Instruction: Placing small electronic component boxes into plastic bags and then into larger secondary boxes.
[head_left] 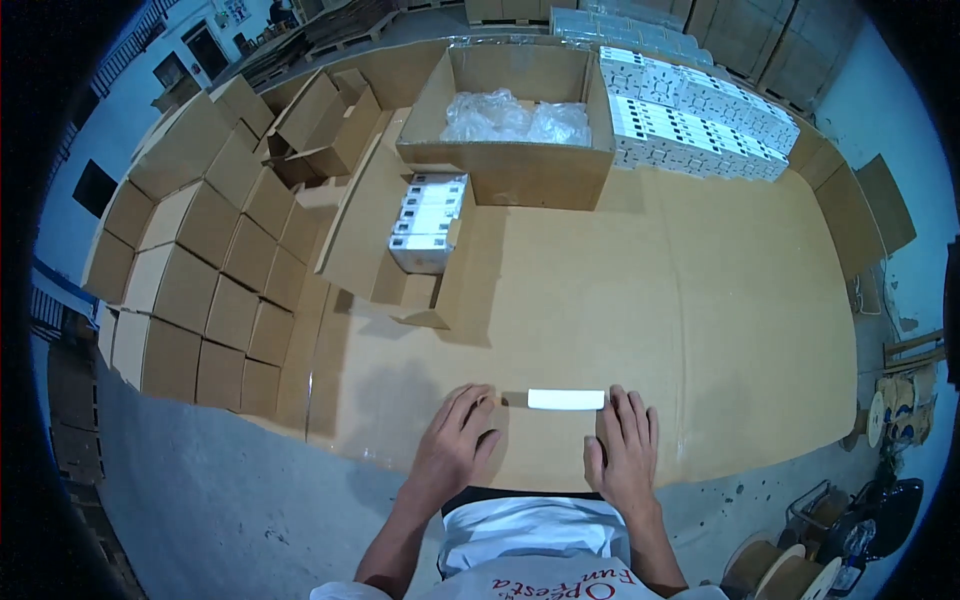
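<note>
One small white box (566,399) lies flat on the cardboard-covered counter (700,300), low in the frame and just right of centre. Two hands rest palm-down beside it. The right hand (625,450) has its fingers (618,412) spread open, the tips touching or nearly touching the box's right end; it grips nothing. The left hand (455,445) lies flat to the left of the box, fingers loosely open, a small gap between them and the box's left end.

Above these, left of centre, one small open carton (425,245) holds a row of white boxes packed on edge; about five show. Behind it, at upper centre, one large open carton (510,170) contains crumpled clear plastic wrap (515,118). In the upper right, a long stack of white boxes (700,115) runs in two visible rows, too many to count exactly. Down the left side, flat-sided brown cartons (215,300) stand packed together in rows, well over a dozen.
</note>
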